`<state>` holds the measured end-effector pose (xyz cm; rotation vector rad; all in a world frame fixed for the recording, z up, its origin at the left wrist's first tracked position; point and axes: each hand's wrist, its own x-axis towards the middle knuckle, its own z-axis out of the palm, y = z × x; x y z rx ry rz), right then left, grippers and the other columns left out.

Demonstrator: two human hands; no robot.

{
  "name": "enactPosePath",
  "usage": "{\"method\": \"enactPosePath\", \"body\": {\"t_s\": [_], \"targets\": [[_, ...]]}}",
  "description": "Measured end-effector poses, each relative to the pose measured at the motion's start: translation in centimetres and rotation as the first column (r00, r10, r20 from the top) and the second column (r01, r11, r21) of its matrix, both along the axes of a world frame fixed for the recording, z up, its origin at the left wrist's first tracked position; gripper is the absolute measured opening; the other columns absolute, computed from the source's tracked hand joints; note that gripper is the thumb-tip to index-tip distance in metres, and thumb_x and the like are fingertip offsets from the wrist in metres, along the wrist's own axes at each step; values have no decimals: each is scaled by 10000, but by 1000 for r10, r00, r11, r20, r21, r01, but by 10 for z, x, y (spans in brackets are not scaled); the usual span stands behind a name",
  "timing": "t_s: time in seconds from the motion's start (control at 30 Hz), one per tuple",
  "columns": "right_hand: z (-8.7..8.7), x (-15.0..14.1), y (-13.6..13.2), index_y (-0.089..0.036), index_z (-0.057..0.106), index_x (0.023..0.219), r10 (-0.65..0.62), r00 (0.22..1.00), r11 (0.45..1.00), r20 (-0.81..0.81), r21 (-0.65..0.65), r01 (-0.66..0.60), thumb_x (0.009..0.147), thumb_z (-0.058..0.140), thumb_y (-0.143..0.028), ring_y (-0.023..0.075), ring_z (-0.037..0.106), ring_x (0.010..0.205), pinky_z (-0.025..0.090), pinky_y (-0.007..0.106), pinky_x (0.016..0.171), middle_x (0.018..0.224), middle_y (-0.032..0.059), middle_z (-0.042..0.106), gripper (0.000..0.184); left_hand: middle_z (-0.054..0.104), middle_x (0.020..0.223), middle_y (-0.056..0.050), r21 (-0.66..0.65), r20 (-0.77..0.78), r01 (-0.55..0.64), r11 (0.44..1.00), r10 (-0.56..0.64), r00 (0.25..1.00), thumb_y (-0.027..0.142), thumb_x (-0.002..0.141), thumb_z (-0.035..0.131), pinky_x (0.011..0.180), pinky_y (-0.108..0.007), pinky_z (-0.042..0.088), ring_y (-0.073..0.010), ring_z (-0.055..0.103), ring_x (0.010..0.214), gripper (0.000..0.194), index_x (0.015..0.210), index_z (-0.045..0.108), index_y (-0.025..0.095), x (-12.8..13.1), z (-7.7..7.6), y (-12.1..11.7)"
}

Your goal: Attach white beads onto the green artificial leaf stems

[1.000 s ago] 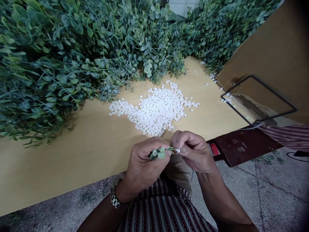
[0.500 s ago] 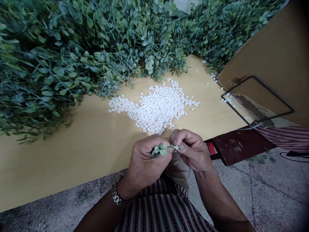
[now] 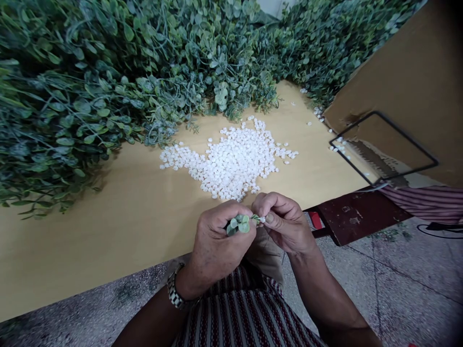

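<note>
My left hand (image 3: 220, 236) is closed around an artificial leaf sprig (image 3: 238, 224), its green leaves poking out at the thumb side. The sprig's stem end points right, toward my right hand (image 3: 287, 222). Between my right thumb and forefinger is pinched a small white plastic piece (image 3: 262, 219), at the tip of the green stem; whether the stem is inside it I cannot tell. Just beyond both hands lies a heap of similar white pieces (image 3: 235, 159) on the table (image 3: 144, 212).
Thick piles of artificial greenery (image 3: 137, 67) line the back and left of the table. At the right stand a brown cardboard sheet (image 3: 401, 82) and a black wire frame (image 3: 405, 140), with stray white pieces near. A dark red stool-like surface (image 3: 358, 217) sits below the table edge.
My hands are slightly farther apart, showing a little more green stem between them. The grips look the same, and the view has shifted slightly.
</note>
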<state>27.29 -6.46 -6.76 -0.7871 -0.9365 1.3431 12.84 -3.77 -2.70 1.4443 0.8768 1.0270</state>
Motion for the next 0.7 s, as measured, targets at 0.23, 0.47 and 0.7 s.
{"method": "enactPosePath", "body": {"t_s": [0.23, 0.47, 0.7], "targets": [[0, 0, 1, -196, 649, 756, 13, 1000, 999, -9, 30, -12, 768, 689, -248, 96, 491, 573, 404, 230, 539, 661, -14, 557, 66, 490, 523, 35, 2, -26, 4, 1000, -4, 1000, 72, 675, 583, 434, -185, 328, -66, 390, 467, 130, 570, 589, 149, 0, 1, 0], [2, -1, 2, -192, 640, 739, 0, 1000, 1000, -5, 25, 0, 755, 698, -270, 99, 481, 562, 389, 231, 524, 635, -17, 543, 99, 531, 540, 23, 9, -7, 8, 1000, -8, 1000, 94, 682, 597, 458, -189, 365, -80, 429, 488, 102, 599, 616, 151, -2, -1, 0], [2, -1, 2, -193, 648, 738, -1, 1000, 1000, -15, 26, 1, 758, 702, -253, 96, 484, 572, 392, 226, 533, 646, -17, 553, 83, 539, 559, 24, 17, 5, 27, 999, -27, 1000, 89, 696, 602, 488, -194, 383, -80, 443, 501, 85, 638, 630, 144, -3, -3, 1]]}}
